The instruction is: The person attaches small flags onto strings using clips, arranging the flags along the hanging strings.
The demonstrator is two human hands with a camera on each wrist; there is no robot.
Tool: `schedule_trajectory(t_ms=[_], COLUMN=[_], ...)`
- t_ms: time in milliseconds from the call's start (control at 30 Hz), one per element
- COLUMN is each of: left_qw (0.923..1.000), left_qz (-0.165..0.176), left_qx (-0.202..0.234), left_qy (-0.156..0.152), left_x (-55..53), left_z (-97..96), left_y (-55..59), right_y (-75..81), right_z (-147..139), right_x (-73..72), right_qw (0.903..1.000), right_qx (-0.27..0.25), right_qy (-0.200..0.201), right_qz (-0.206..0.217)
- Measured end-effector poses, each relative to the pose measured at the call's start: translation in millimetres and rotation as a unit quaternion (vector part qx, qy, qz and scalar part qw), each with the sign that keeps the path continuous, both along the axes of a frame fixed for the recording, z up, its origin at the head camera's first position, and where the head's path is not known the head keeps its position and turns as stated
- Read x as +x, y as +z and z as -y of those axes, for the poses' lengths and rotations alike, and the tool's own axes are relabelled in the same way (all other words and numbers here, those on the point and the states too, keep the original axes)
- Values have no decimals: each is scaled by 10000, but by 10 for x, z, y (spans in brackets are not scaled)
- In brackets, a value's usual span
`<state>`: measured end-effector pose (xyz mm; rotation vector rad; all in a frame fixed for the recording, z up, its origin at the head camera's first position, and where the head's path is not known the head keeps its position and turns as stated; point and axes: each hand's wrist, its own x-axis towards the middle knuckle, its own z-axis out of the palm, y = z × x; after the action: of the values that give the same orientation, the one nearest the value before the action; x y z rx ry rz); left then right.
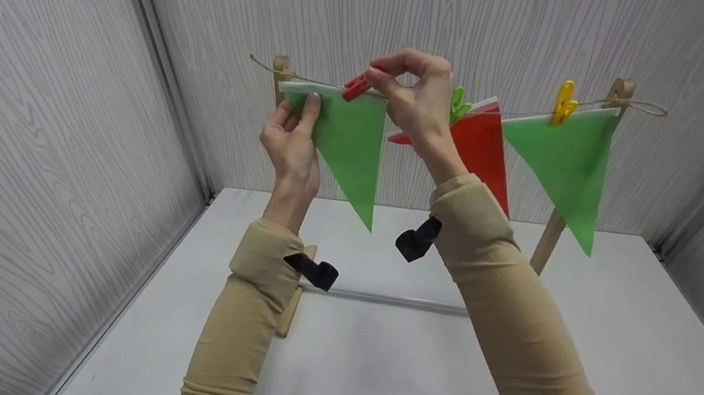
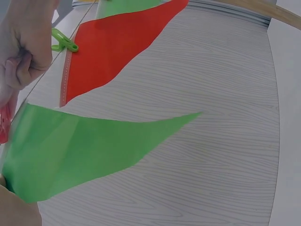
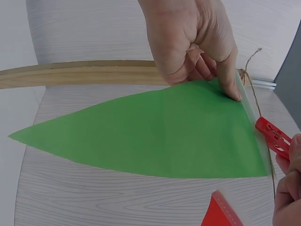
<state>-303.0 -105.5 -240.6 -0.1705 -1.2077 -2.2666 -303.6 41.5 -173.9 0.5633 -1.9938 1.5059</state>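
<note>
My left hand [image 1: 292,142] pinches the upper left corner of a green triangular pennant [image 1: 355,139], thumb in front and fingers behind. The pennant's white top edge lies along a thin string [image 3: 257,101]. Between thumb and forefinger, my right hand [image 1: 418,96] grips a red clothespin [image 1: 357,87] at the pennant's top edge. In the right wrist view the red clothespin [image 3: 273,136] meets that edge near the string; whether it bites the cloth I cannot tell. Beside my right hand, a red pennant [image 1: 485,146] hangs tilted from a green clothespin [image 1: 459,105].
A second green pennant [image 1: 568,161] hangs at the right from a yellow clothespin [image 1: 562,105]. Wooden posts [image 1: 546,244] hold up the string at both ends. Below is a white table [image 1: 374,363], with wood-grain panels [image 1: 58,127] around it.
</note>
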Motion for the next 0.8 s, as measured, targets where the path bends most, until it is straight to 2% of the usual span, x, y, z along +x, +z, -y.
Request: schedule_trajectory(t_ms=[267,433,600,800], left_qw=[10000,9999,9997,9999], left_qz=[-38,-111,-202,-125], left_qx=[34,-22,-103,-66], left_qy=[-46,-60,-57,-56], left_x=[-8,-7,-11,-10], left_z=[38,58,63,54], left_y=[7,-2,-10,-17], right_y=[5,5,-6,-52], right_z=[52,69,67,32], right_x=[23,40,49,66], right_qw=[9993,9987,9974,9926], right_qx=[160,224,98,-36], right_qy=[-129,-53,254,769], right_qz=[319,460,661,941])
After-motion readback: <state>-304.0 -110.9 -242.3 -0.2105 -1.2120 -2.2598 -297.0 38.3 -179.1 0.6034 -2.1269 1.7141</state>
